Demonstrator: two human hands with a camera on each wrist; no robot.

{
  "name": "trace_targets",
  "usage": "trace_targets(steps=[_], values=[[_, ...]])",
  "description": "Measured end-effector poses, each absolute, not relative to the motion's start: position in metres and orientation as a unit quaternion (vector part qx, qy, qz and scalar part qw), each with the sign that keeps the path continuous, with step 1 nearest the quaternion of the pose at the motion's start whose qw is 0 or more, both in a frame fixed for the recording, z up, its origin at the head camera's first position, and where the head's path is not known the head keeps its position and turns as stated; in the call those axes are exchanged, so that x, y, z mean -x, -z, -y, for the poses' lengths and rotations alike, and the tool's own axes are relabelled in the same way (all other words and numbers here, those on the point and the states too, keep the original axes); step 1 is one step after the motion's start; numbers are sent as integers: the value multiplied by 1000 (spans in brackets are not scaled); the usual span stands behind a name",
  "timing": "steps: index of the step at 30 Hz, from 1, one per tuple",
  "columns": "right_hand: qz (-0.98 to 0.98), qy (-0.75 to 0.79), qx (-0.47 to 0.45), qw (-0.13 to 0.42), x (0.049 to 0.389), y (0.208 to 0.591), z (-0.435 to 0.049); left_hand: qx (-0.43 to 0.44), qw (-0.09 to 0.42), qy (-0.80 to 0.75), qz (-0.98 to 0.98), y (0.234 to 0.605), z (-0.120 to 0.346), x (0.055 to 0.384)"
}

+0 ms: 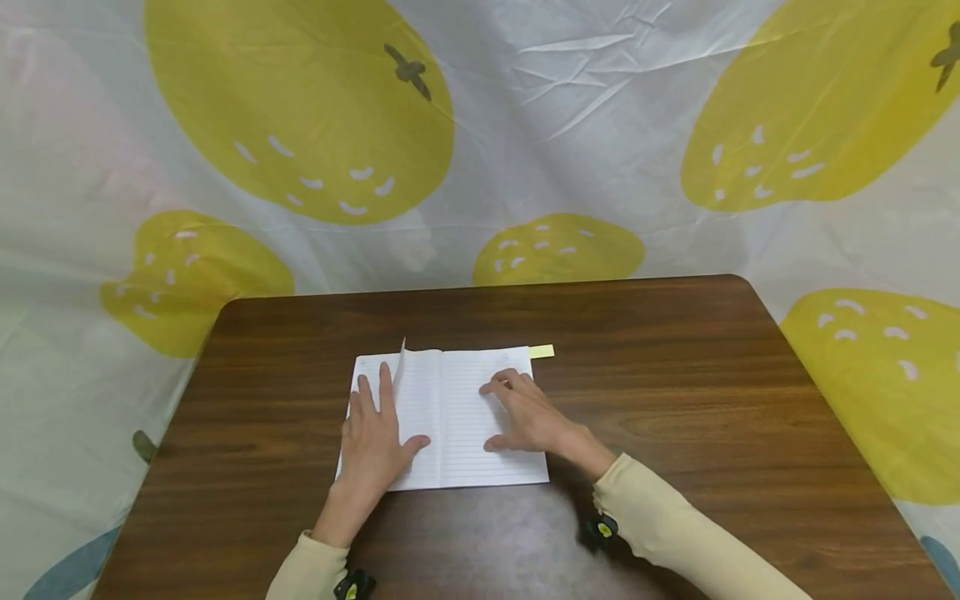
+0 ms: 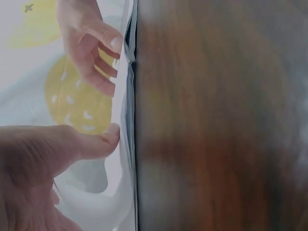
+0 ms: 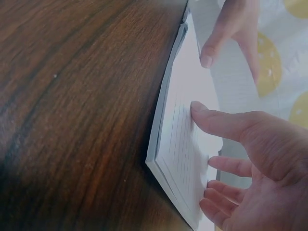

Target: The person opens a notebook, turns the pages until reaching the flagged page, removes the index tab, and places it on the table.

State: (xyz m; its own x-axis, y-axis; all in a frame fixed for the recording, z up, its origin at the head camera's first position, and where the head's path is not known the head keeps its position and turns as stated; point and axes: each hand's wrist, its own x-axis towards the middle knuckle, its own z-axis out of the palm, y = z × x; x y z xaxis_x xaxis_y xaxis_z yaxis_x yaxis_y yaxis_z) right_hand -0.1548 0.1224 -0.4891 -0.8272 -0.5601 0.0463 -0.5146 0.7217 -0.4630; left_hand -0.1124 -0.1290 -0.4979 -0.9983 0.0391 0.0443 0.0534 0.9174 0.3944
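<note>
notebook (image 1: 462, 417) lies open on the table (image 1: 675, 375), one page (image 1: 416, 387) raised.

We see notebook (image 1: 442, 417) pages as smooth, matt, ruled paper; yellow tab (image 1: 542, 352) looks like matt paper too. Tabletop (image 1: 675, 400): brown wood grain, smooth, satin finish with soft sheen. Drape (image 1: 525, 167): thin, creased, slightly shiny; cloth or plastic, we cannot tell which. Sleeves (image 1: 682, 517): soft-looking, matt cloth. Wrist devices (image 1: 603, 527): black, plastic-looking.
</note>
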Motion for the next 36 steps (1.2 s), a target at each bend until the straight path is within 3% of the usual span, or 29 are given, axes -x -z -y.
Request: trace_targets(steps=[6, 14, 24, 30, 36], values=[[-927, 225, 298, 47, 156, 488, -122, 11, 29, 203, 979, 494, 134, 114], [-933, 188, 292, 88, 178, 478, -114, 33, 34, 195, 980, 494, 132, 118], [-941, 164, 271, 121, 218, 478, -98, 74, -72, 201, 974, 492, 123, 120], [-946, 123, 264, 143, 232, 477, -88, 135, -101, 185, 968, 492, 118, 122], [-948, 80, 267, 155, 231, 473, -81, 131, -135, 164, 968, 492, 117, 120]])
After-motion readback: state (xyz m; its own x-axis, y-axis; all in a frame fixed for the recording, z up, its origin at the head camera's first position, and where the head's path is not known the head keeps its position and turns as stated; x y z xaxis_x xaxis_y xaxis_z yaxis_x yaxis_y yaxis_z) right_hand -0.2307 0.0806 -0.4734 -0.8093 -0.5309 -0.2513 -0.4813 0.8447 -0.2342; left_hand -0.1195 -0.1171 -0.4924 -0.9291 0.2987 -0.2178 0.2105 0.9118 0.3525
